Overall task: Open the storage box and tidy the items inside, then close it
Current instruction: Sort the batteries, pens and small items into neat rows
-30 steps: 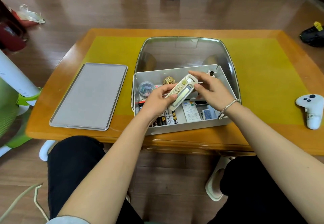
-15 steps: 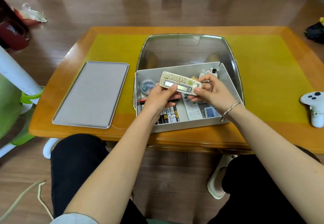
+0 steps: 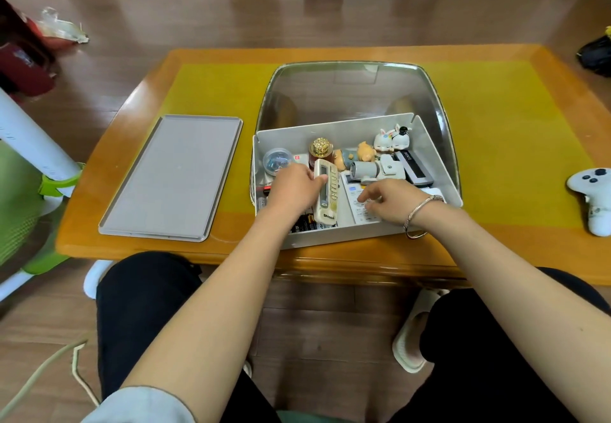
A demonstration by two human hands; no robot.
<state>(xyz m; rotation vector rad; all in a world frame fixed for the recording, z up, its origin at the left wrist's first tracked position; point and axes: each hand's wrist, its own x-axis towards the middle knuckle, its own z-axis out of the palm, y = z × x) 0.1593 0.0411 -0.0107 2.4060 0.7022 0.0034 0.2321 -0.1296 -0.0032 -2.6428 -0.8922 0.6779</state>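
Remotes, figurines and batteries fill storage box (image 3: 433, 144); left hand (image 3: 292, 191) grips cream remote (image 3: 326, 196), right hand (image 3: 390, 199) spread empty.

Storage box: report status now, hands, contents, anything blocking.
Left hand gripping cream remote inside the storage box. Right hand open, fingers on white remote. Clear lid up behind. Nothing blocking.

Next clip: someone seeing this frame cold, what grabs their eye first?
The open white storage box at table centre, crammed with remotes, batteries and small figurines, its clear lid tipped up behind it. Both hands are inside: the left hand grips a cream remote, while the right hand rests on a white remote. A grey tray lies left of the box.
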